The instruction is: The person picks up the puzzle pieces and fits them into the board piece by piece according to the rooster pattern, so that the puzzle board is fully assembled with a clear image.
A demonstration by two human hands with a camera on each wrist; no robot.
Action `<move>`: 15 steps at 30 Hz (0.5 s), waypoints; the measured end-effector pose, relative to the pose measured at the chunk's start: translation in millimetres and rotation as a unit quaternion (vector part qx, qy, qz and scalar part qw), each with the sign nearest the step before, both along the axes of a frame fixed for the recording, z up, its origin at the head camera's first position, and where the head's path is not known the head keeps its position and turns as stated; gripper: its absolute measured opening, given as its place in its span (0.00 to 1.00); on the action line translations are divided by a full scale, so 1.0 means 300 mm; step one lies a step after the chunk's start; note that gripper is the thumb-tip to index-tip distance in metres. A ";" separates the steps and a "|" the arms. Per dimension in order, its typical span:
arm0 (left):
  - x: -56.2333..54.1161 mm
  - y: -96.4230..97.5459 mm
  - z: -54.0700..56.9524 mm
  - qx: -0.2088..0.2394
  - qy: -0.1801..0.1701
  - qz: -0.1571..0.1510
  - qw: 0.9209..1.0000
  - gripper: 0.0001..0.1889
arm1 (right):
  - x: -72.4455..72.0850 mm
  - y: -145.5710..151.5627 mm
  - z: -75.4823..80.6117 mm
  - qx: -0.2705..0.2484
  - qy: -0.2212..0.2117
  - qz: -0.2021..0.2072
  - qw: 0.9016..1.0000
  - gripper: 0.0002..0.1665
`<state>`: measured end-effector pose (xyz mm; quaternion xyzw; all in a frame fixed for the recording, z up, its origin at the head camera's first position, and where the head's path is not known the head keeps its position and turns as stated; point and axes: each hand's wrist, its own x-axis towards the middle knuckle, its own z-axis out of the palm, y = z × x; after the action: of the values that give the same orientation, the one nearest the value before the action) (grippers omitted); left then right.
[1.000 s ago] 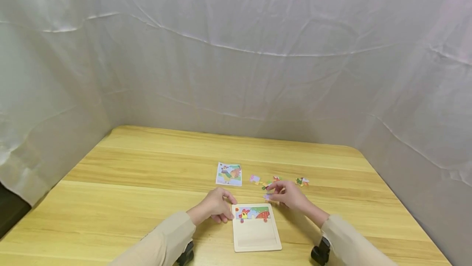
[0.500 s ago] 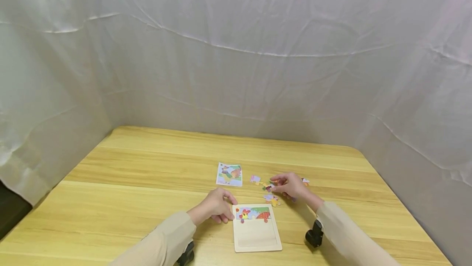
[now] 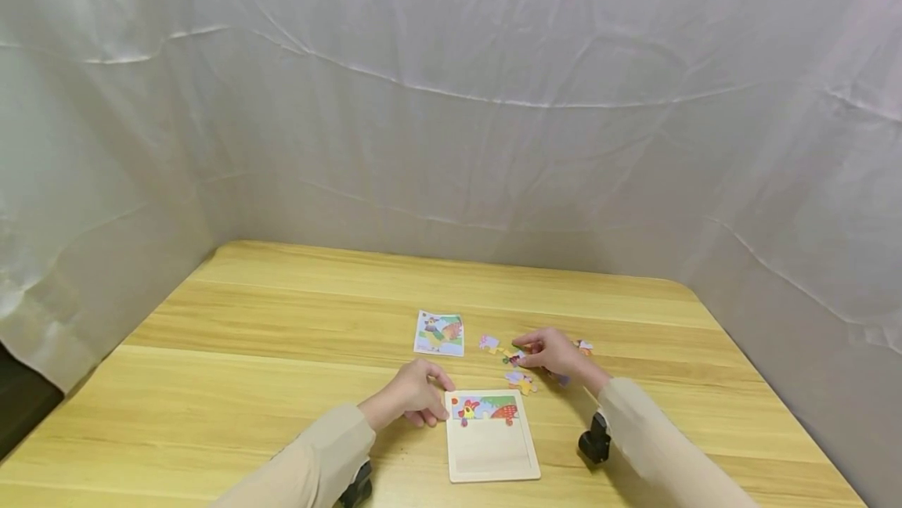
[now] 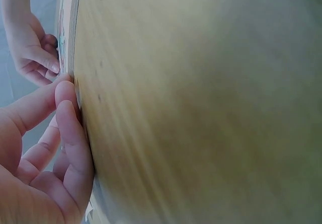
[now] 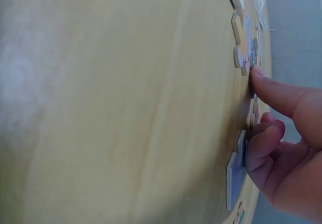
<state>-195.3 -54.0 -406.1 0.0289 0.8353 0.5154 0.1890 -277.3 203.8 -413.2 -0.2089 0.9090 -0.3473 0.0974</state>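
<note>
Since a second ago, the right hand (image 3: 557, 353) has moved farther out over the loose puzzle pieces, uncovering the lilac-and-yellow pieces (image 3: 521, 383) behind the puzzle tray (image 3: 489, 453). The left hand (image 3: 416, 394) stays put, curled fingers holding the tray's left edge near its far corner.

From the head, the tray shows a strip of fitted picture along its far side; the left wrist view has it nearly edge-on, its print hardly readable and its near end cut off. The right wrist view shows the right thumb touching a piece, with a lilac piece (image 5: 232, 181) beside the curled fingers; from the head, that piece is mostly covered. The index fingertip is hidden there, so whether the hand pinches anything cannot be told. The picture card (image 3: 439, 333) lies on the surface (image 3: 282, 320), left of the pieces.
</note>
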 end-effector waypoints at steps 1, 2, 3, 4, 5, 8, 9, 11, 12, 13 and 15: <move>0.000 0.000 0.000 0.000 0.000 0.000 1.000 0.15 | 0.000 0.000 0.000 0.002 0.002 0.000 1.000 0.20; 0.000 0.000 0.001 0.000 0.000 0.000 1.000 0.14 | 0.000 0.000 0.000 0.004 0.004 0.000 1.000 0.20; 0.001 0.000 0.001 0.000 0.000 0.000 1.000 0.14 | 0.001 0.000 0.000 0.003 0.003 -0.001 1.000 0.19; 0.001 0.000 0.002 -0.001 -0.001 0.000 1.000 0.14 | 0.001 0.000 0.001 0.004 0.005 -0.003 1.000 0.19; 0.002 0.000 0.002 -0.001 -0.001 0.000 1.000 0.14 | 0.001 -0.001 0.001 0.004 0.007 -0.005 1.000 0.19; 0.003 0.001 0.003 0.000 -0.001 0.000 1.000 0.14 | 0.003 -0.001 0.003 0.007 0.015 -0.013 1.000 0.16; 0.003 0.001 0.003 -0.001 -0.001 0.000 1.000 0.14 | 0.005 -0.001 0.005 0.004 0.014 -0.016 1.000 0.15; 0.004 0.000 0.003 0.000 0.000 0.000 1.000 0.14 | 0.007 0.000 0.006 -0.003 0.010 -0.024 1.000 0.14; 0.004 0.000 0.003 -0.001 0.000 -0.001 1.000 0.14 | 0.009 0.000 0.008 -0.008 0.006 -0.028 1.000 0.13; 0.004 0.000 0.003 -0.001 0.001 -0.001 1.000 0.14 | 0.011 0.001 0.009 -0.015 0.000 -0.032 0.999 0.13; 0.003 0.000 0.002 -0.002 0.002 -0.001 1.000 0.14 | 0.015 0.003 0.011 -0.032 -0.016 -0.042 0.998 0.11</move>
<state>-194.4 -54.0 -405.6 0.0309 0.8369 0.5132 0.1877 -272.9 204.6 -409.8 -0.1677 0.9038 -0.3833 0.0903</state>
